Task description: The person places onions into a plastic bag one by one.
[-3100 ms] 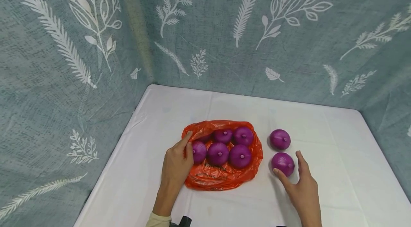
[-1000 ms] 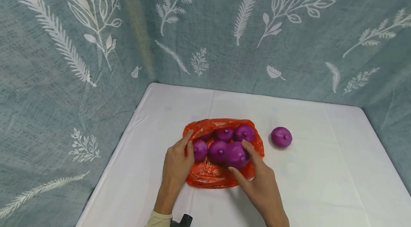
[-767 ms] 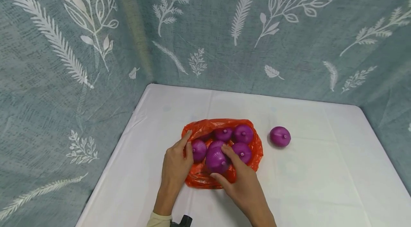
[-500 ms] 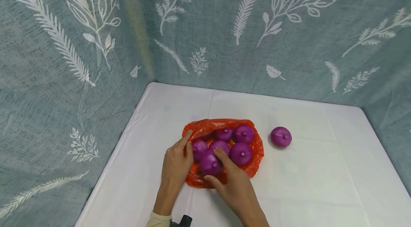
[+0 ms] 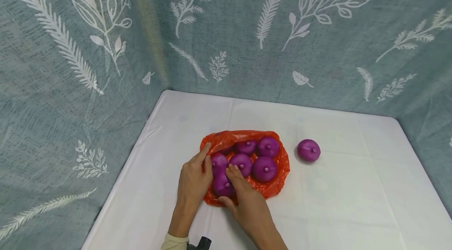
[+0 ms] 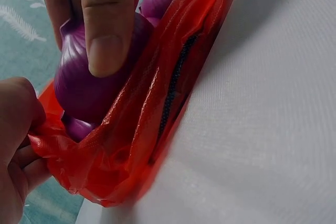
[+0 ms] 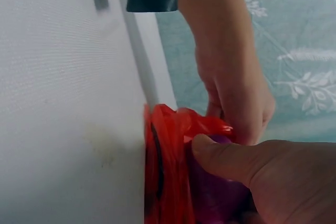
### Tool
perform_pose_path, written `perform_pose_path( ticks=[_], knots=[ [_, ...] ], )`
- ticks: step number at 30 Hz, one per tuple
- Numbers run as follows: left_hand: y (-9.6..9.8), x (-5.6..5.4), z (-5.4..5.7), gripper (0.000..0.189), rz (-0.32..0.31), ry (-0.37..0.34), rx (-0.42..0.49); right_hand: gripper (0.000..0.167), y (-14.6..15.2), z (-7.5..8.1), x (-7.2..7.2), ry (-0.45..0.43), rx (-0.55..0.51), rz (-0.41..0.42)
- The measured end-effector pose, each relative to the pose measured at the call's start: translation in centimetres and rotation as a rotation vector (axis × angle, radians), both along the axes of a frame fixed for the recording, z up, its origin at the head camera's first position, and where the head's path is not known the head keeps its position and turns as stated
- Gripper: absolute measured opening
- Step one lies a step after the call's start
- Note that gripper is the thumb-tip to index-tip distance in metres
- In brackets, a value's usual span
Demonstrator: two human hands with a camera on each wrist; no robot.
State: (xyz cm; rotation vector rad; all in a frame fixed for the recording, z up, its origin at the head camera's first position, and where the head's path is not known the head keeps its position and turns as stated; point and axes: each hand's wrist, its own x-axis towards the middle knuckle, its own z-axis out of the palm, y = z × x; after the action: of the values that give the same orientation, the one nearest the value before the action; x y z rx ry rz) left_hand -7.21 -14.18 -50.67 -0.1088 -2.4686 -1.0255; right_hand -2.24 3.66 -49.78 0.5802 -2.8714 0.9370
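A red plastic bag (image 5: 273, 190) lies on the white table with its mouth spread wide, and several purple onions (image 5: 265, 169) sit inside. My left hand (image 5: 194, 181) grips the bag's left edge; the left wrist view shows its thumb and fingers pinching the red plastic (image 6: 65, 156). My right hand (image 5: 250, 207) holds one purple onion (image 5: 222, 187) at the bag's front left, between thumb and fingers. In the left wrist view the right thumb lies on this onion (image 6: 79, 90). The right wrist view shows it partly hidden behind the right hand (image 7: 283, 177).
One loose purple onion (image 5: 308, 150) rests on the white table (image 5: 346, 187) to the right of the bag. A blue-green curtain (image 5: 240, 65) with white leaf prints hangs behind and at the sides. A dark device (image 5: 203, 243) shows by the left wrist.
My right hand has taken the nearer loose onion from the right side, carried it left over the bag and lowered it at the front left. The left hand keeps its place on the bag.
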Motion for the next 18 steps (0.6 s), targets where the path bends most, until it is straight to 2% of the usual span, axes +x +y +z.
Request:
perform_pose_path(
  ticks=[5, 12, 18],
  knots=[
    [0.03, 0.05, 0.03, 0.04, 0.006, -0.009, -0.001, 0.077, -0.24, -0.25, 0.24, 0.017, 0.039, 0.012],
    [0.0, 0.09, 0.02, 0.041, 0.014, -0.008, -0.001, 0.066, -0.35, -0.51, 0.41, 0.047, 0.074, 0.032],
    [0.08, -0.05, -0.02, 0.041, 0.005, -0.003, -0.004, 0.068, -0.43, -0.67, 0.38, 0.052, 0.109, 0.037]
  ],
)
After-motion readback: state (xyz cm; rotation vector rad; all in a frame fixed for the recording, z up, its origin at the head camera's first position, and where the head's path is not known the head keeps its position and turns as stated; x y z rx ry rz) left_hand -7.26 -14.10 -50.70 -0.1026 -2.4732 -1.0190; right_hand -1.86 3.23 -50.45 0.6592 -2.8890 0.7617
